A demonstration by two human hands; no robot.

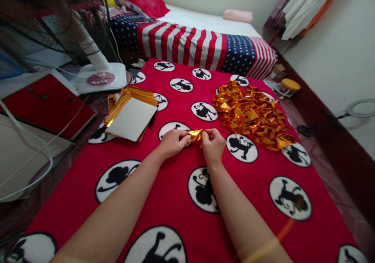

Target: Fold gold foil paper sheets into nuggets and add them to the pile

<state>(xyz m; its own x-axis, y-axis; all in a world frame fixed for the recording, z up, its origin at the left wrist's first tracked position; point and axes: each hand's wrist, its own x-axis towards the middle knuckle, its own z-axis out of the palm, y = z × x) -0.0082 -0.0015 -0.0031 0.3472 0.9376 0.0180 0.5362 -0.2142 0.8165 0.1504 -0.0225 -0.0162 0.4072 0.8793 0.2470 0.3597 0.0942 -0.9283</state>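
Between my two hands is a small piece of shiny gold foil paper (195,135), bent and creased. My left hand (173,142) pinches its left end with thumb and fingers. On the other end, my right hand (213,144) is closed with the thumb and fingertips. To the right lies a heap of folded gold foil pieces (252,112). A stack of flat gold foil sheets (131,116), with a pale side facing up on top, rests to the left. Under everything spreads a red cloth (181,185) printed with black figures in white circles.
A white fan base (101,77) stands at the back left, beside a red panel (43,95) and loose white cables. Behind is a bed with a stars-and-stripes cover (187,40). A ring light (361,107) is at the right, near a yellow-topped stool (290,84).
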